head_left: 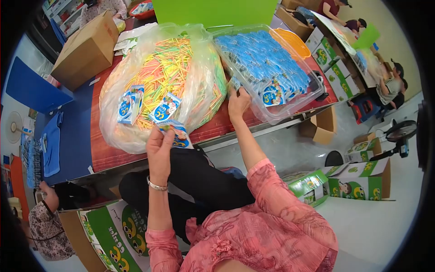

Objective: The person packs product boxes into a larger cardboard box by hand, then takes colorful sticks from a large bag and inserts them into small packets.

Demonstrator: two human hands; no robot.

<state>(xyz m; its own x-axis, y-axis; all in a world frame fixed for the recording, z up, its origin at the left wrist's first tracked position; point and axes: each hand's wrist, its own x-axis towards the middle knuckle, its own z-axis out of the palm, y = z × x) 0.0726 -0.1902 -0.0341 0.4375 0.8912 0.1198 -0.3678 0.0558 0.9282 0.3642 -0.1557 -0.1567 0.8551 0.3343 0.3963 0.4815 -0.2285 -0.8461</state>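
Note:
My left hand [159,144], with a bracelet at the wrist, pinches a blue and white snack packet [180,136] at the near edge of the table. Just beyond it stands a big clear plastic bag [108,104] full of thin pastel sticks [170,59]. Two similar packets [129,109] and another packet [166,109] lie on the sticks. My right hand [239,104] has its fingers curled at the left side of a clear plastic bin [281,113]; what they grip is hidden. Blue packets [263,54] fill the bin in rows, and a few lie face up at its near end.
A closed cardboard box [86,50] stands at the table's back left, and a green panel [213,13] at the back. An orange basket [294,43] sits behind the bin. Green printed cartons [358,183] stand on the floor. A co-worker's hand [47,195] shows at left.

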